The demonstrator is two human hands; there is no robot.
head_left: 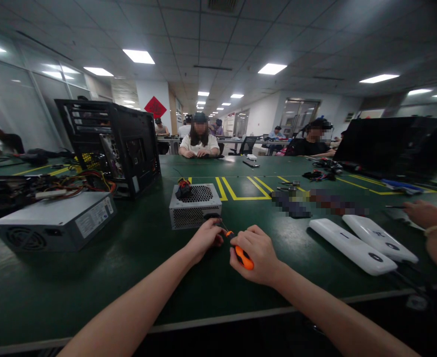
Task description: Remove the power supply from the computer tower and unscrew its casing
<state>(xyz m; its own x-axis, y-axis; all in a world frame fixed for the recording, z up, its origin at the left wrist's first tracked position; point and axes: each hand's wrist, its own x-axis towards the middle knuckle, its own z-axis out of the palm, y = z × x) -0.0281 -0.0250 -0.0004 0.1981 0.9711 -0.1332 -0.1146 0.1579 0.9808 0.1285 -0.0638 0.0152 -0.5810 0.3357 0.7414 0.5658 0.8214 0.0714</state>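
My right hand (254, 253) is closed around the orange and black handle of a screwdriver (245, 258). Its thin shaft points up and left toward my left hand (206, 240). The left fingers are curled near the shaft, close to the front right corner of a grey metal power supply (190, 218); what they pinch, if anything, is hidden. A small black piece (211, 216) shows just above those fingers, against the power supply's front. On top of the perforated casing lies a bundle of dark and coloured cables (183, 188).
Left stand a larger grey power supply (58, 223) with loose wires and an open black computer case (110, 144). Two white oblong devices (352, 248) lie right, beside another person's hand (426, 213). A person (200, 139) sits across the green table (129, 287). Dark monitors (382, 144) stand far right.
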